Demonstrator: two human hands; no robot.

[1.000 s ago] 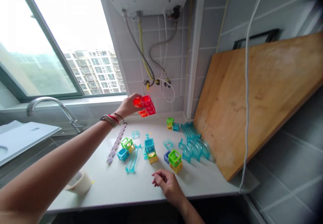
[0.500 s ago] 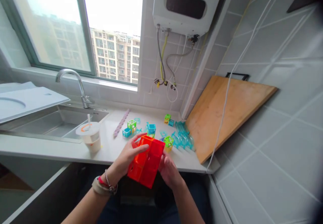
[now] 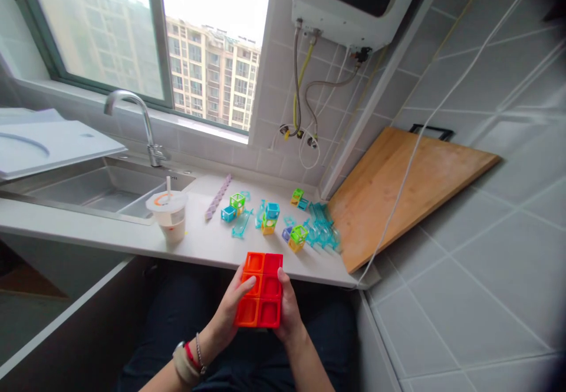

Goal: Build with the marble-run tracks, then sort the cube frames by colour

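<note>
Fingers of the left hand and right hand grip opposite sides of the red-orange block, right of the lidded cup and nearer the person. Even pressure from both sides should steady it; keep it clear of the blue-topped stack, also right of the cup.

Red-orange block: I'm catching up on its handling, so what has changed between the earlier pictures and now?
The red-orange block has come from over the back of the counter, down and toward the person. The right hand, off it at first, has taken hold; the left hand holds it in every picture. The cup and small cubes stayed put.
</note>
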